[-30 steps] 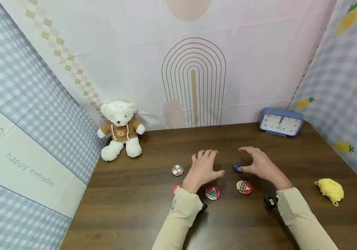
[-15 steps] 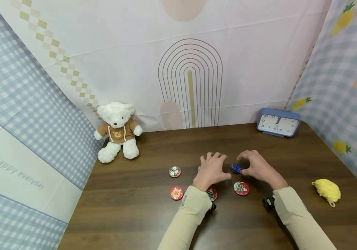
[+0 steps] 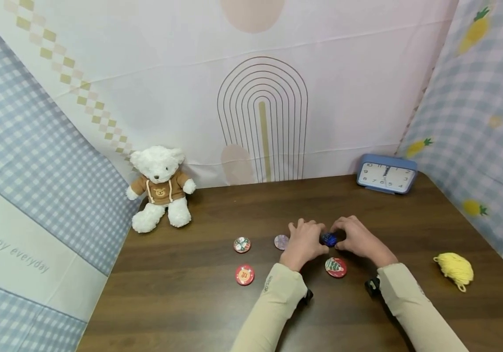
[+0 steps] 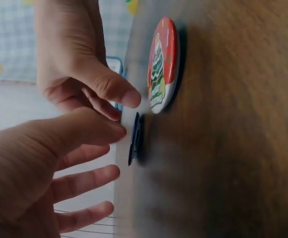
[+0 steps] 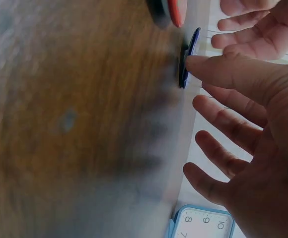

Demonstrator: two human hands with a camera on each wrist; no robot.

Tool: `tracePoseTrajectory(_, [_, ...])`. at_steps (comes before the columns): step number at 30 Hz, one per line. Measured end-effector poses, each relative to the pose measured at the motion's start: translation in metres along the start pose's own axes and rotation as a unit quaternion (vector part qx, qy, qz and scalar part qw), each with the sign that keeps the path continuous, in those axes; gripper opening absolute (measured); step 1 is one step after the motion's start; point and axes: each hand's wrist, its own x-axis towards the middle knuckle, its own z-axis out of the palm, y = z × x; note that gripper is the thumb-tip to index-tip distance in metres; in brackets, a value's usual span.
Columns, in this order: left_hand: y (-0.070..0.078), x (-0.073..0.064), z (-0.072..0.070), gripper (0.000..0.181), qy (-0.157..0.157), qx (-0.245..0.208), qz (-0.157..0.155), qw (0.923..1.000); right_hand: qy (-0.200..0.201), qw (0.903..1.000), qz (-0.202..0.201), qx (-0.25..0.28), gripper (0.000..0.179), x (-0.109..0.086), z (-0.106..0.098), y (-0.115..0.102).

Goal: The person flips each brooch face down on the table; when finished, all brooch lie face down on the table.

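Note:
A small blue round badge (image 3: 329,239) lies on the table between my two hands. My left hand (image 3: 305,243) is at its left side, fingers spread and bent above the table. From the right comes my right hand (image 3: 359,237); in the right wrist view its thumb (image 5: 208,67) appears to touch the badge's edge, while the other fingers are spread. The left thumb (image 4: 102,130) is close to the badge in the left wrist view; contact is unclear. Just in front lies a red badge with a Christmas tree (image 3: 336,267).
Left of my hands lie a purple badge (image 3: 281,242), a green-and-white badge (image 3: 242,245) and a red-and-yellow badge (image 3: 244,275). A white teddy bear (image 3: 159,188) sits at back left, a blue clock (image 3: 386,174) at back right. Yellow yarn (image 3: 455,269) lies at right.
My left hand has moved right to the blue badge, uncovering the purple and red-and-yellow badges and covering another red tree badge. My hands are closer together, and the head view has shifted slightly.

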Motion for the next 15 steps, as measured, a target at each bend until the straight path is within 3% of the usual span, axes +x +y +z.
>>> tracePoseTrajectory(8, [0.0022,0.0031,0.0092,0.030,-0.017,0.004,-0.004,0.9998,-0.007,0.9998,-0.020,0.004,0.028,-0.0002,0.0022,0.0039])
tracePoseTrajectory(15, [0.0046,0.0050,0.0103,0.035,-0.012,-0.003,-0.003,0.9999,-0.014,0.9998,-0.016,0.006,0.026,0.0004,0.0032,0.0038])
